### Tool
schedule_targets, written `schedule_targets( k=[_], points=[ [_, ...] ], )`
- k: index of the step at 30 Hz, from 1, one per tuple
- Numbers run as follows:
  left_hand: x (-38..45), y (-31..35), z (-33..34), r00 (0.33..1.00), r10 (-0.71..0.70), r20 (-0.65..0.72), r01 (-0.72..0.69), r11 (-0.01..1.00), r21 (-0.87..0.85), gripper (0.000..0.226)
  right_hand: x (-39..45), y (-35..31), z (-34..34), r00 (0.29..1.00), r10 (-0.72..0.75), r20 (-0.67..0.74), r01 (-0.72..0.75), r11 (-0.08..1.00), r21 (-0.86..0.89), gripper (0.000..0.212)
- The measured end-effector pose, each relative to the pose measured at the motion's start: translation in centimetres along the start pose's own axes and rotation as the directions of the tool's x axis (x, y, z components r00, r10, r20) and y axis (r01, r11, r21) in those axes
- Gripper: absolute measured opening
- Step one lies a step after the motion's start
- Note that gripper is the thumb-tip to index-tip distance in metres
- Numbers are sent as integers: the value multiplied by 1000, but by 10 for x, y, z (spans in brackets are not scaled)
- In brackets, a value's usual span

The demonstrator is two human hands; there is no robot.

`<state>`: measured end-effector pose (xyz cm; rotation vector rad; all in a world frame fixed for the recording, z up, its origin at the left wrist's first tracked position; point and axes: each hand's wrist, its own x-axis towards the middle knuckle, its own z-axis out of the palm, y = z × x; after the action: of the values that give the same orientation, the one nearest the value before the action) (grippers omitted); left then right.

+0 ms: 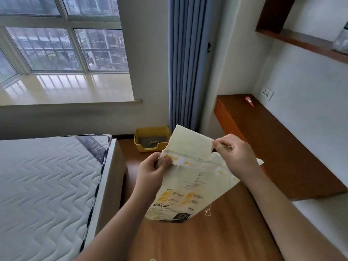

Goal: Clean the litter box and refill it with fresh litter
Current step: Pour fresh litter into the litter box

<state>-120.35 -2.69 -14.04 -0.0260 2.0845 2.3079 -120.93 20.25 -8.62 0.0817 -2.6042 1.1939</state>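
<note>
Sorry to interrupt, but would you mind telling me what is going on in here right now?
A person is standing between a bed and a wooden desk, holding a cream and yellow litter bag in both hands. The left hand pinches one top corner and the right hand grips the other, apparently working the top open. The yellow litter box sits on the floor by the curtain, grey litter and a scoop inside.
</note>
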Motion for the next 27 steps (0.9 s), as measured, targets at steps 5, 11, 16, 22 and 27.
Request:
schedule_targets(
  k=[5,11,16,22,27],
  points=[
    [57,10,-39,1000,-2,-12,2,1000,7,16,64,-15,43,1000,14,8,-14,997,80,15],
    [117,8,-61,999,-7,-46,10,998,70,15,131,-29,64,1000,-15,-4,15,993,119,24],
    [163,4,-66,998,-12,-66,18,996,90,16,188,-39,80,993,-88,79,81,993,81,32],
    [223,-8,-51,994,19,-107,2,983,185,16,261,-21,130,913,-130,387,136,991,13,49],
    [273,-23,-25,983,29,-180,11,976,219,17,318,9,145,913,-163,375,178,984,-8,22]
  ],
)
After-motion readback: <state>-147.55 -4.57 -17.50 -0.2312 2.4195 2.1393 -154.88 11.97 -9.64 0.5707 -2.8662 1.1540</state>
